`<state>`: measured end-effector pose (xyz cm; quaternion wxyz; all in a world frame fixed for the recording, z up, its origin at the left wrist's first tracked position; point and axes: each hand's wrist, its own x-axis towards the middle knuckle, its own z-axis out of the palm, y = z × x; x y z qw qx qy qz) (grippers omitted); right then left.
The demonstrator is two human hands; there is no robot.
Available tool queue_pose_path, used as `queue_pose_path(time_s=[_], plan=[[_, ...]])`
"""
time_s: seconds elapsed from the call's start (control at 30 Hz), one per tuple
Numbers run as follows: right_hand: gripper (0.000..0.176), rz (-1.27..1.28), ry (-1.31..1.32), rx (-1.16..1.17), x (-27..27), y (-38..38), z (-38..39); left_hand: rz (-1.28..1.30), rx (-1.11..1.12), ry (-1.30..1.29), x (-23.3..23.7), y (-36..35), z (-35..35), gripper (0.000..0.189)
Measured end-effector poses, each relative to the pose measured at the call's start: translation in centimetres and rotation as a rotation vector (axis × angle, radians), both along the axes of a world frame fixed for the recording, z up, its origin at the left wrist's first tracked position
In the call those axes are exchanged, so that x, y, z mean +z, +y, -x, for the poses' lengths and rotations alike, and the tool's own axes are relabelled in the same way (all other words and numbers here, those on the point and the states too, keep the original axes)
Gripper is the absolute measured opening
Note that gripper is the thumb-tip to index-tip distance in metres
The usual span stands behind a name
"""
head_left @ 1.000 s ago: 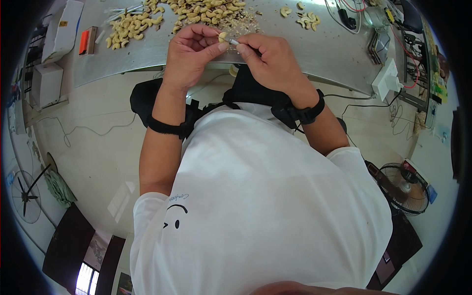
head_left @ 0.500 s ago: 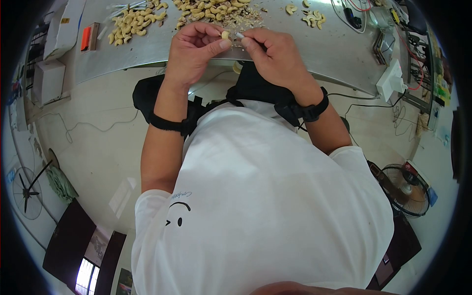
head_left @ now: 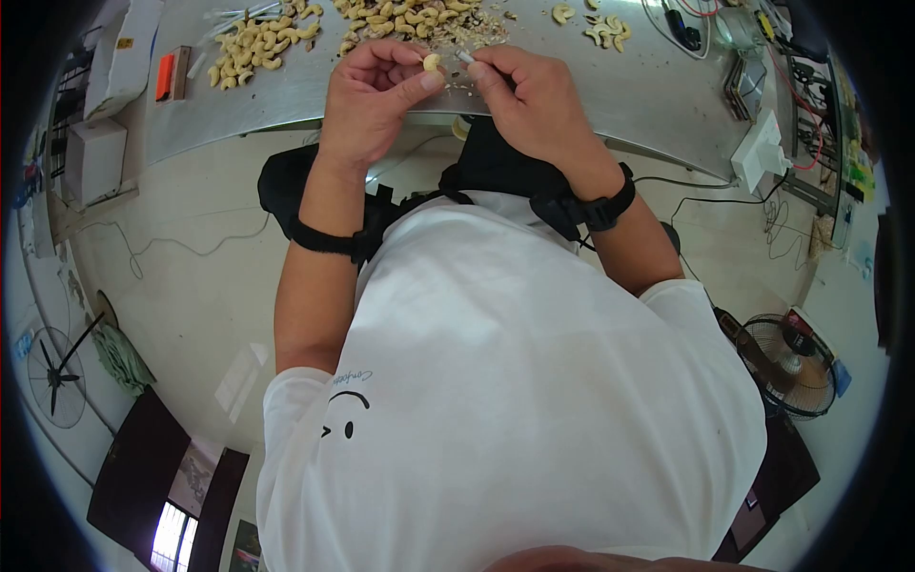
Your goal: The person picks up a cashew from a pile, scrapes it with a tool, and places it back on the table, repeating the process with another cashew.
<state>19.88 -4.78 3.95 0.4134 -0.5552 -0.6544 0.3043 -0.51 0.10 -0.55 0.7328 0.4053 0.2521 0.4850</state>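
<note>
Between the thumb and fingers of my left hand (head_left: 376,91) is a pale cashew nut (head_left: 432,62), over the near edge of the metal table (head_left: 276,103). My right hand (head_left: 534,95) pinches a small tool with a light metallic tip (head_left: 464,56); its rest is hidden in the fingers. The tip is a short distance right of the nut, apart from it. Beyond both hands lies a large pile of cashews (head_left: 405,17), with shell crumbs (head_left: 484,29) at its right. Another cashew pile (head_left: 250,48) is to the left, and a few pieces (head_left: 607,33) lie to the right.
An orange and brown block (head_left: 172,74) rests at the table's left. At the right are a glass jar (head_left: 739,33), a white power strip (head_left: 760,153) and several cables. A fan (head_left: 786,367) stands at lower right, and a white box (head_left: 95,157) at left.
The nut has turned slightly in my left fingers and shifted a little left. My right hand and the tool tip have moved slightly up and away from the nut.
</note>
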Motion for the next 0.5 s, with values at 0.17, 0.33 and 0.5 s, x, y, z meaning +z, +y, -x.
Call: queue_pose_path(time_s=[0.17,0.33,0.5], plan=[[0.013,-0.041,0.036,0.013,0.4,-0.1,0.1,0.033,0.008,-0.021,0.9,-0.2,-0.3,0.024],[0.014,-0.039,-0.006,0.043,0.6,-0.1,0.2,0.046,-0.008,-0.014,1.1,0.0,-0.5,0.026],[0.014,-0.062,-0.049,0.046,0.5,-0.1,0.2,0.049,0.010,-0.033,0.8,0.1,-0.6,0.023]])
